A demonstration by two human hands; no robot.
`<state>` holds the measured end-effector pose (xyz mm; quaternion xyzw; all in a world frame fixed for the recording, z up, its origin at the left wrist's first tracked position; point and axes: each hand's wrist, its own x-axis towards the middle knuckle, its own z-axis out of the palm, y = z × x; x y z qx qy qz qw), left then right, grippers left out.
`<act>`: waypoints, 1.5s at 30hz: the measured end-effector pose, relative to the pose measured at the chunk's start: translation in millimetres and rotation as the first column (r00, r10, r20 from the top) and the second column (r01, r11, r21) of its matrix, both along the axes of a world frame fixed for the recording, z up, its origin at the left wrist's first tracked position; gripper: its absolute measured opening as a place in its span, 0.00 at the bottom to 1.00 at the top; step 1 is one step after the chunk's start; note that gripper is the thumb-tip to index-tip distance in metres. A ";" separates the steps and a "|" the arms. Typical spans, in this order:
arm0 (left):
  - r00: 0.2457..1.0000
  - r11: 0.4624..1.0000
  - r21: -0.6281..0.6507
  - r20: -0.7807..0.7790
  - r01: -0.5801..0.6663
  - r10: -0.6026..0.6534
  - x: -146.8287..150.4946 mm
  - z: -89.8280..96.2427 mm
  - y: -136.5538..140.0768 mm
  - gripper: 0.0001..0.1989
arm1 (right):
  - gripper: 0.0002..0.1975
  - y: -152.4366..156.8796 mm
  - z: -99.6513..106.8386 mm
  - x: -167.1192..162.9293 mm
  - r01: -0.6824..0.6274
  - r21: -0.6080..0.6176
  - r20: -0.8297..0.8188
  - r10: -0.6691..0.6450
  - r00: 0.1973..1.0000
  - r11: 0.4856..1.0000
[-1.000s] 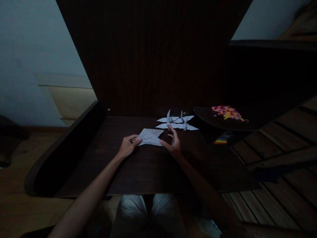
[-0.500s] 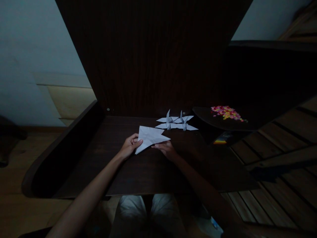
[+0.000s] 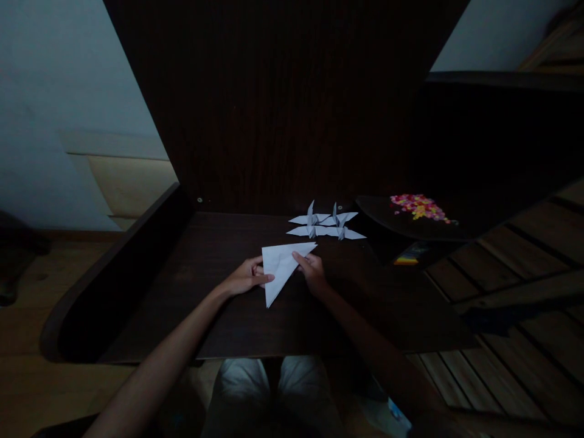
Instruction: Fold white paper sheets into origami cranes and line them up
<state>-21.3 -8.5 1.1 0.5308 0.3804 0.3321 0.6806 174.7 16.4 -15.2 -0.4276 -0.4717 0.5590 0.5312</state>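
Observation:
A white sheet of paper (image 3: 281, 266), folded into a triangle, is held between my two hands above the dark desk. My left hand (image 3: 249, 275) pinches its left edge, thumb on top and fingers behind. My right hand (image 3: 311, 271) grips the slanting right edge, its thumb lying on the paper near the upper right corner. Just beyond the paper, several white folded paper cranes (image 3: 314, 230) stand close together in two rows at the back of the desk.
The dark wooden desk (image 3: 173, 304) has a raised side panel (image 3: 114, 274) on the left and a tall back panel (image 3: 292, 121). On a rounded shelf (image 3: 378, 213) at the right lies a heap of small pink, red and yellow pieces (image 3: 420, 207). Wooden slats (image 3: 511, 365) show at the far right.
The paper has gone from a shape with two points at the right to a flat triangle, turned and slightly nearer me. My right thumb has moved from below onto its top face.

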 end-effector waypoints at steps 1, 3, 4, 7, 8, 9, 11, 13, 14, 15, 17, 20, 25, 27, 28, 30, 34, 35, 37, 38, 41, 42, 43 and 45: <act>1.000 1.000 -0.007 -0.015 0.012 -0.012 0.5 -0.7 -0.1 0.29 | 0.16 0.0 -0.3 0.5 -0.001 -0.003 0.000 0.001 1.000 1.000; 0.999 1.000 0.001 -0.046 0.004 -0.004 1.2 -1.5 -0.2 0.26 | 0.15 -1.4 0.0 0.3 -0.038 -0.011 0.000 0.038 0.999 0.999; 0.997 0.999 0.024 -0.068 -0.021 0.022 1.3 -1.5 -0.2 0.23 | 0.15 -2.7 0.7 -0.2 -0.068 -0.019 0.002 0.068 0.998 0.998; 0.983 0.985 0.132 -0.134 -0.109 0.127 -0.2 -0.3 0.3 0.16 | 0.16 -7.0 5.1 -2.3 -0.160 -0.047 0.036 0.162 0.986 0.986; 0.979 0.981 0.157 -0.151 -0.116 0.140 -1.1 0.3 0.4 0.16 | 0.16 -8.1 7.0 -2.7 -0.176 -0.053 0.046 0.178 0.983 0.983; 0.977 0.979 0.171 -0.163 -0.108 0.136 -2.2 1.0 0.4 0.16 | 0.17 -8.7 8.9 -2.7 -0.183 -0.056 0.052 0.186 0.981 0.982; 0.980 0.984 0.167 -0.175 -0.067 0.097 -3.8 2.4 -0.1 0.16 | 0.20 -8.6 11.8 -1.5 -0.172 -0.054 0.059 0.175 0.983 0.984; 0.985 0.990 0.138 -0.172 -0.009 0.033 -4.1 3.8 -1.3 0.15 | 0.24 -7.4 13.3 0.6 -0.146 -0.041 0.074 0.149 0.986 0.988; 0.986 0.993 0.117 -0.164 0.026 -0.006 -3.8 4.3 -2.0 0.15 | 0.25 -6.7 13.6 1.6 -0.138 -0.032 0.084 0.141 0.986 0.990; 0.987 0.994 0.097 -0.155 0.058 -0.042 -3.2 4.8 -2.7 0.15 | 0.25 -6.1 13.5 2.4 -0.133 -0.022 0.092 0.135 0.987 0.991; 0.987 0.993 0.074 -0.140 0.090 -0.079 -1.6 5.0 -3.7 0.14 | 0.25 -5.7 12.8 3.1 -0.135 -0.004 0.101 0.135 0.986 0.991; 0.994 0.995 0.098 -0.112 0.000 0.011 0.2 3.8 -2.9 0.14 | 0.20 -6.9 9.9 1.6 -0.198 -0.009 0.109 0.198 0.974 0.980; 0.980 0.973 0.128 -0.027 -0.192 0.197 0.6 1.3 0.9 0.17 | 0.19 -7.9 2.5 -0.7 -0.377 -0.021 0.064 0.377 0.924 0.926; 0.982 0.979 0.077 0.013 -0.188 0.188 0.6 1.5 1.5 0.19 | 0.18 -6.0 0.5 0.5 -0.374 -0.020 0.035 0.375 0.927 0.927; 0.985 0.985 0.043 0.033 -0.168 0.167 0.7 1.7 1.7 0.21 | 0.18 -4.5 -0.2 1.4 -0.354 -0.025 0.021 0.355 0.935 0.935; 0.988 0.992 -0.010 0.080 -0.129 0.129 0.9 2.1 1.8 0.24 | 0.16 -1.0 -1.4 3.0 -0.303 -0.046 -0.018 0.302 0.953 0.952; 0.972 0.990 -0.069 0.191 -0.126 0.137 0.2 2.4 2.4 0.25 | 0.12 4.2 -1.9 3.7 -0.226 -0.093 -0.105 0.216 0.971 0.970; 0.966 0.989 -0.080 0.217 -0.127 0.141 -0.4 2.6 2.7 0.24 | 0.10 4.8 -1.3 3.5 -0.210 -0.093 -0.111 0.199 0.974 0.973; 0.957 0.989 -0.096 0.254 -0.116 0.137 -1.9 3.2 3.4 0.20 | 0.07 4.9 1.0 3.6 -0.190 -0.075 -0.089 0.183 0.979 0.979; 0.954 0.989 -0.099 0.270 -0.107 0.131 -2.7 3.6 3.8 0.18 | 0.07 4.6 2.5 3.9 -0.189 -0.058 -0.063 0.185 0.981 0.980; 0.943 0.990 -0.103 0.309 -0.094 0.122 -3.6 3.9 5.1 0.14 | 0.10 2.6 6.6 5.6 -0.227 -0.008 -0.028 0.227 0.974 0.974; 0.940 0.988 -0.103 0.310 -0.112 0.139 -3.4 3.7 5.4 0.14 | 0.12 1.6 7.4 6.1 -0.254 -0.004 -0.046 0.254 0.966 0.967; 0.940 0.984 -0.099 0.296 -0.147 0.170 -2.8 3.3 5.4 0.14 | 0.14 0.4 7.9 6.4 -0.280 -0.006 -0.071 0.279 0.958 0.960; 0.943 0.969 -0.065 0.219 -0.240 0.248 -1.3 2.5 5.1 0.14 | 0.14 -2.3 8.0 6.6 -0.324 -0.024 -0.091 0.321 0.943 0.946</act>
